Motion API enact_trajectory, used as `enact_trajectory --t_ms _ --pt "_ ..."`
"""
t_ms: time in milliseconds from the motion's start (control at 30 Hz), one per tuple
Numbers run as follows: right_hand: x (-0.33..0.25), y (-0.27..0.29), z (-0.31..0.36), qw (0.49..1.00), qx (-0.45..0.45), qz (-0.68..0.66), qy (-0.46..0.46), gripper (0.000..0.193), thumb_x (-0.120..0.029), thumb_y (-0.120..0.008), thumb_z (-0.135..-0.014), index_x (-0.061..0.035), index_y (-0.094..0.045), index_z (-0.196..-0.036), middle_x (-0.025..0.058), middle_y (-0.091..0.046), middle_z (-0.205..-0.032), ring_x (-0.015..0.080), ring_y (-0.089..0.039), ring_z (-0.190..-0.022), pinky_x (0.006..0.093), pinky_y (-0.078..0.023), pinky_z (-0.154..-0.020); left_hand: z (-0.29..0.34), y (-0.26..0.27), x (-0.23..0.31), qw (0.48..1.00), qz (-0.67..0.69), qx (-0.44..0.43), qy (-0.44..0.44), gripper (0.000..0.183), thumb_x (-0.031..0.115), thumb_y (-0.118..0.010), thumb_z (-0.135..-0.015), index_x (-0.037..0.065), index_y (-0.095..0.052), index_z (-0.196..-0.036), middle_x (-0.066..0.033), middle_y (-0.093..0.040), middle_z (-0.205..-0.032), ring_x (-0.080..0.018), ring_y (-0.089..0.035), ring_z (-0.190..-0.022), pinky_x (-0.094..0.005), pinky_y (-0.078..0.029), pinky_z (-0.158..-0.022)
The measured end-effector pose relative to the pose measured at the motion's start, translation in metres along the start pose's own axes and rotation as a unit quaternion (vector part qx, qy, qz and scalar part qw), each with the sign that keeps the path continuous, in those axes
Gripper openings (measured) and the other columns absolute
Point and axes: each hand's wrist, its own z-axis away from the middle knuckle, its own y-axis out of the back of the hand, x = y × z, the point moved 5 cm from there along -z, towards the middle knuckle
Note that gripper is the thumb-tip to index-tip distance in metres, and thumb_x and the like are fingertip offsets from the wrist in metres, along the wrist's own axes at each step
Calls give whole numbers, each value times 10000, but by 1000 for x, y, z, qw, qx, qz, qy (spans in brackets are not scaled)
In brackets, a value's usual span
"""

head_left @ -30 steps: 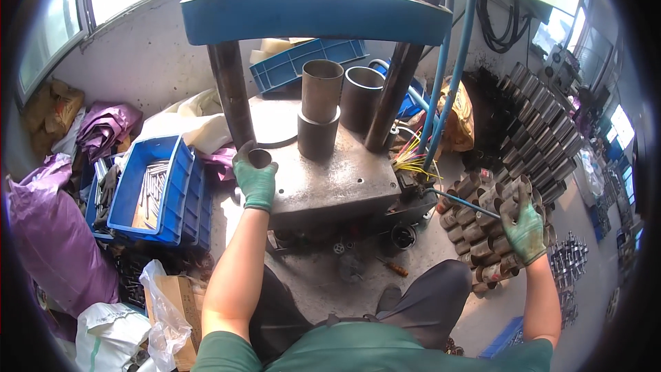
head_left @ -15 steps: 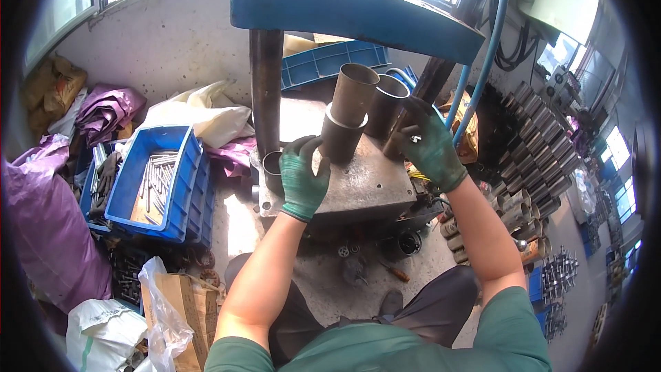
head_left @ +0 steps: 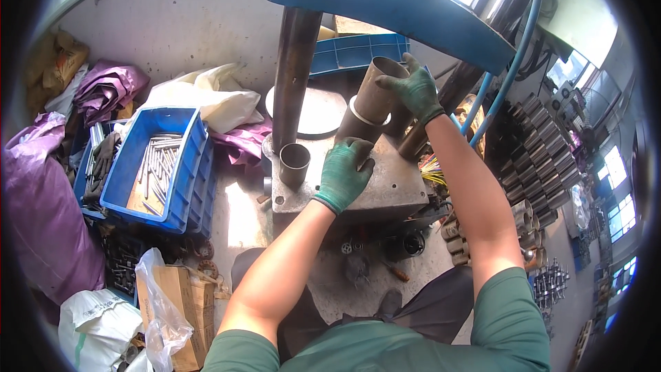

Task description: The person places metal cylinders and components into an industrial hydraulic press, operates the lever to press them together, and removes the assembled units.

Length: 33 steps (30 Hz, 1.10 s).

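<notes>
A grey metal tube (head_left: 375,94) stands tilted in my view, its lower end meeting a wider dark metal sleeve (head_left: 358,128) with a bright rim. My right hand (head_left: 414,91), in a green glove, grips the tube near its top, thumb on the near side. Low on the sleeve, my gloved left hand (head_left: 344,176) rests with bent fingers against it; the fingertips are partly hidden. Behind the sleeve, another wide tube (head_left: 399,121) is mostly covered by my right hand and the upper tube. A short, open-topped metal ring (head_left: 295,165) stands left of my left hand on the steel block (head_left: 385,189).
A blue press crossbeam (head_left: 385,7) spans above, with a thick steel column (head_left: 295,76) at left. Blue hoses (head_left: 506,96) run down at right. A blue crate (head_left: 186,186) of metal rods stands left. Stacked tubes (head_left: 540,151) fill the right.
My right hand has moved up and left onto the upper tube. My left hand has left the short ring and moved right to the sleeve. The view has shifted.
</notes>
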Motion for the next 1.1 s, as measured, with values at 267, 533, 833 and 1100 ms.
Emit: enact_trajectory --t_ms 267,533,833,1100 --pt "-40 30 25 872 -14 -462 -161 433 -279 -798 -937 -85 -652 -1296 86 -681 -1183 206 -681 -1081 341 -579 -914 2 1 -12 983 114 3 142 441 78 -803 -871 31 -651 -1282 -177 -702 -1231 -295 -700 -1160 -385 -584 -946" --pt "3 26 161 602 -142 -720 -314 807 -545 -693 -947 -79 -447 -1559 161 -529 -1524 332 -508 -1439 514 -420 -1222 8 -7 -17 917 351 53 181 519 -25 -717 -920 36 -565 -1413 -122 -659 -1253 -195 -649 -1133 -325 -569 -997" --pt "70 47 267 679 -22 -670 -300 653 -529 -601 -999 -104 -540 -1492 147 -591 -1482 327 -556 -1371 503 -433 -1190 45 -25 49 921 354 -113 117 881 218 -871 -859 39 -404 -1584 -174 -553 -1490 -278 -543 -1372 -441 -459 -1151" --pt "46 25 318 477 -37 -807 -346 802 -602 -679 -932 -113 -492 -1539 139 -545 -1512 330 -543 -1390 503 -443 -1197 95 -56 70 901 352 -180 178 1218 162 -960 -747 83 -168 -1671 -202 -420 -1560 -341 -484 -1428 -481 -478 -1163"
